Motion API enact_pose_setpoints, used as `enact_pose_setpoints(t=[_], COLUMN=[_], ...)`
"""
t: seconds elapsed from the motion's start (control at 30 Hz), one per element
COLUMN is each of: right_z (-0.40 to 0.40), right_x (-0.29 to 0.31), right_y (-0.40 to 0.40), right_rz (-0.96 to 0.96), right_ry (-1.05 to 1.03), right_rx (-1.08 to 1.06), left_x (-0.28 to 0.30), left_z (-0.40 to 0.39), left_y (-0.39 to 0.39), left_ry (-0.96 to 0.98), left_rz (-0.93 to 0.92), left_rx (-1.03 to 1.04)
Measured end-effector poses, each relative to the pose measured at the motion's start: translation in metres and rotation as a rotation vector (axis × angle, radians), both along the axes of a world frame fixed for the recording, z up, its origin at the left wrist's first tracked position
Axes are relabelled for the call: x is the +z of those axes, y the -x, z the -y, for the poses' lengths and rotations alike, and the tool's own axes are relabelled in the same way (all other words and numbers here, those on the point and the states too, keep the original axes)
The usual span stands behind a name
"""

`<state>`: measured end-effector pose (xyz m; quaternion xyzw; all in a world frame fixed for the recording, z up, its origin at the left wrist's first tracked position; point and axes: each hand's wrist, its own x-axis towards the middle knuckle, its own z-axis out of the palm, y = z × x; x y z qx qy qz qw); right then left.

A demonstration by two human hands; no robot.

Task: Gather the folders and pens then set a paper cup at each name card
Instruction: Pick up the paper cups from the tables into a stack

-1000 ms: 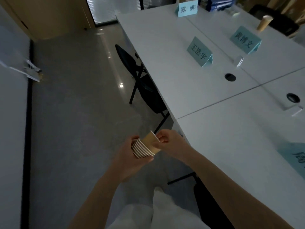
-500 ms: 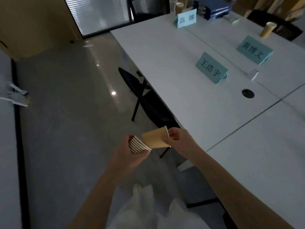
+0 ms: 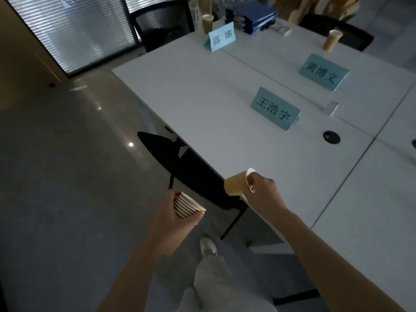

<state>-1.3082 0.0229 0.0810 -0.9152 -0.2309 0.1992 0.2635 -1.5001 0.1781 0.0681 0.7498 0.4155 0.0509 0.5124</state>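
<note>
My left hand (image 3: 167,218) grips a stack of several nested brown paper cups (image 3: 188,204) below the table's near edge. My right hand (image 3: 262,192) pinches the rim of a single paper cup (image 3: 235,185), held on its side over the table edge, apart from the stack. On the white table (image 3: 202,97) stand teal name cards: a near one (image 3: 275,108), a right one (image 3: 323,72) and a far one (image 3: 220,38). An upright paper cup (image 3: 207,23) stands behind the far card, and another paper cup (image 3: 332,40) stands past the right card. Blue folders (image 3: 249,18) are stacked at the far end.
A black chair (image 3: 191,174) is tucked under the table just ahead of my hands, and another black chair (image 3: 162,23) stands at the table's far end. A round cable hole (image 3: 331,137) sits right of the near card. Grey floor (image 3: 67,176) stretches to the left.
My right hand has pulled one cup free of the stack and carried it right, over the table edge. The left hand keeps the stack. The view has moved closer to the name cards.
</note>
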Motion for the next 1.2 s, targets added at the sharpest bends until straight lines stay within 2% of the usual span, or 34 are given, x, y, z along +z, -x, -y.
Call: enact_pose_setpoints(t=[0.07, 0.27, 0.47, 0.67, 0.93, 1.1, 1.2], right_z=[-0.015, -0.057, -0.069, -0.074, -0.107, -0.156, -0.189], right_x=[-0.009, -0.017, -0.032, -0.036, -0.022, -0.001, 0.008], right_y=[-0.031, -0.096, -0.127, -0.136, -0.131, -0.123, -0.114], right_rz=[0.112, 0.184, 0.112, 0.138, 0.207, 0.043, -0.043], right_ry=[0.088, 0.342, 0.329, 0.341, 0.169, -0.123, -0.201], right_rx=[0.057, 0.174, 0.161, 0.182, 0.258, 0.248, 0.273], left_x=[0.005, 0.017, 0.013, 0.012, 0.016, 0.012, 0.008], left_z=[-0.015, -0.059, -0.083, -0.097, -0.121, -0.146, -0.164], left_y=[-0.022, -0.073, -0.112, -0.134, -0.152, -0.148, -0.142], left_ry=[-0.003, -0.037, -0.052, -0.109, -0.144, -0.106, -0.065], left_rz=[0.005, 0.074, 0.082, 0.05, 0.005, 0.023, 0.064], left_rx=[0.017, -0.015, -0.047, -0.122, -0.145, -0.106, -0.075])
